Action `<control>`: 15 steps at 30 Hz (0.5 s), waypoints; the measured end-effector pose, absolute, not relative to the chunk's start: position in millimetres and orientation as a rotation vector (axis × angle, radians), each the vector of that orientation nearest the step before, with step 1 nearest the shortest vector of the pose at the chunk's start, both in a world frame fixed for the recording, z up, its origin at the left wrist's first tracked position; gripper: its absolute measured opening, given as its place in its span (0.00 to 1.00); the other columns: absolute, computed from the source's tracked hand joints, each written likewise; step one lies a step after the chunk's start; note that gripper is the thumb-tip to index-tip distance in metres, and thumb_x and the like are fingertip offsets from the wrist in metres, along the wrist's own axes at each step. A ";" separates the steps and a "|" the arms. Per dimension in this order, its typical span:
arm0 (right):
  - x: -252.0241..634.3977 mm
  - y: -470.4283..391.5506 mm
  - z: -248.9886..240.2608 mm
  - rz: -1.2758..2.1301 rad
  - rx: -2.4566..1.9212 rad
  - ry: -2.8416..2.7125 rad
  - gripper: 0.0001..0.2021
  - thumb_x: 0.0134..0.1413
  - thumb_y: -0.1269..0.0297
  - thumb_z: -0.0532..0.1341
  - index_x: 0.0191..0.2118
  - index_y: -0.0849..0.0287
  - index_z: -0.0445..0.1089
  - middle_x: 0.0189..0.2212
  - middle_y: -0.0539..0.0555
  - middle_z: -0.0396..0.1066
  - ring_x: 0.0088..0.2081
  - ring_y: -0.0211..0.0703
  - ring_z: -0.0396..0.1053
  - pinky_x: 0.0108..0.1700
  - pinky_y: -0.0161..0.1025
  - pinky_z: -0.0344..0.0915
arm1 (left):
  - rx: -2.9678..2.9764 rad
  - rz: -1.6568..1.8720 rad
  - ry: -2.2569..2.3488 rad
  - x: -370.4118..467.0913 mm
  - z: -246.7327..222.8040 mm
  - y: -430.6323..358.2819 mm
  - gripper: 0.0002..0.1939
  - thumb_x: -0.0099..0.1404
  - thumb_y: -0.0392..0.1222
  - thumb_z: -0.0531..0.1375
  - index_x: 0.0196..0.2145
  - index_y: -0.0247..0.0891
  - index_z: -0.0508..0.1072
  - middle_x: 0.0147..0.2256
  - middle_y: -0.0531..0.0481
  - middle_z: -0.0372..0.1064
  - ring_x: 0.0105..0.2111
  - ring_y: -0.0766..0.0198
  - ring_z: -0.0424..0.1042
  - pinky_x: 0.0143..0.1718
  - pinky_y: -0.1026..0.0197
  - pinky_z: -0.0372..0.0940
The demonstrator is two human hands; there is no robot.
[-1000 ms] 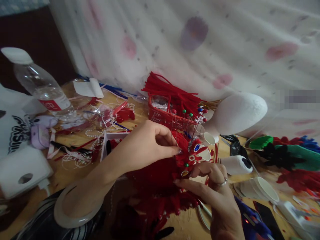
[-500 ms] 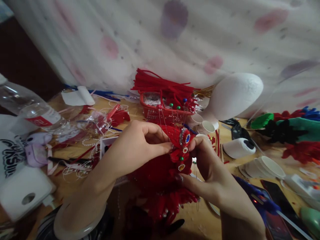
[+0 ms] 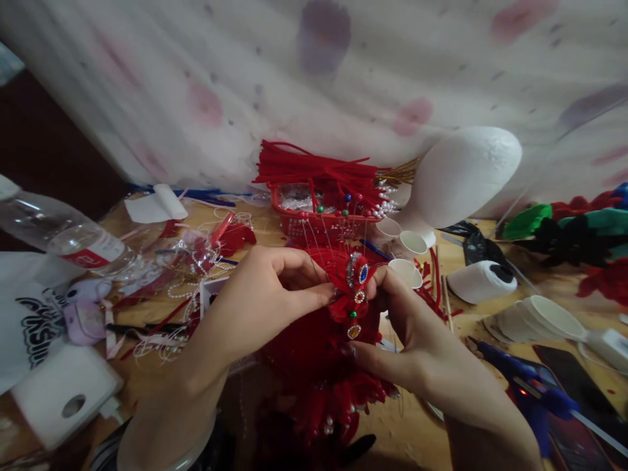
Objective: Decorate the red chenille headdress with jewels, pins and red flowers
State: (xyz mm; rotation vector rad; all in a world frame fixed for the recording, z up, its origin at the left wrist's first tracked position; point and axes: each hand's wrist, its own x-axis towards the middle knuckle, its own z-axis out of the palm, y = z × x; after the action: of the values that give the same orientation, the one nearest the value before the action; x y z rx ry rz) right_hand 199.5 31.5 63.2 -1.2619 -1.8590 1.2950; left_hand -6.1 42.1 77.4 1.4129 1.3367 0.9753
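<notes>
Between my hands is a red fuzzy piece (image 3: 299, 340), like a headdress, with pearl-tipped red petals hanging at its bottom. Down its front runs a strip of trim with a blue gem (image 3: 364, 273), a green bead (image 3: 353, 314) and a yellow gem (image 3: 354, 331). Thin wires tipped with coloured beads rise from its top. My left hand (image 3: 275, 294) pinches its upper left side, thumb against forefinger. On the other side, my right hand (image 3: 412, 327) is closed round the edge beside the gems, thumb below and fingers above. The palm sides and the piece's back are hidden.
Behind stand a red basket (image 3: 289, 222) under red fuzzy stems (image 3: 314, 163) and a white foam head (image 3: 466, 176). Paper cups (image 3: 534, 320), a thread spool (image 3: 481, 281) and a blue glue gun (image 3: 534, 386) are at right. A plastic bottle (image 3: 73, 229) and a white box-like device (image 3: 69, 392) are at left.
The view has shifted slightly, so the things at the right and left sit a little lower. Both hands keep their hold on the red piece, with hardly any movement against it.
</notes>
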 end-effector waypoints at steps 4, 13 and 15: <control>198.2 31.2 63.5 1.328 -1.258 -1.873 0.17 0.47 0.72 0.64 0.40 0.51 0.58 0.34 0.47 0.63 0.37 0.42 0.62 0.37 0.39 0.63 | 1.430 0.970 1.330 -6.0 78.6 42.4 0.03 0.53 0.34 0.66 0.24 0.40 0.77 0.23 0.58 0.75 0.24 0.69 0.71 0.27 0.70 0.66; 194.0 34.2 68.9 1.380 -1.206 -1.869 0.16 0.48 0.74 0.62 0.39 0.51 0.55 0.31 0.44 0.58 0.31 0.37 0.56 0.29 0.33 0.59 | 1.455 0.926 1.287 -11.1 80.0 41.2 0.02 0.55 0.36 0.65 0.29 0.40 0.77 0.29 0.56 0.79 0.31 0.67 0.75 0.32 0.68 0.68; 193.8 34.4 70.6 1.345 -1.196 -1.889 0.17 0.47 0.75 0.62 0.39 0.51 0.56 0.31 0.44 0.58 0.32 0.37 0.56 0.30 0.33 0.60 | 1.463 0.913 1.287 -12.3 80.8 41.4 0.03 0.56 0.37 0.65 0.31 0.40 0.78 0.31 0.55 0.79 0.32 0.66 0.75 0.34 0.66 0.68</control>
State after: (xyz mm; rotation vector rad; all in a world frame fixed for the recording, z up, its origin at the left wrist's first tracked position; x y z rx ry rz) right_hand 193.8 34.4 70.6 -1.1960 -1.8895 1.3451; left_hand -12.3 41.4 80.8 1.4626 1.2866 0.9126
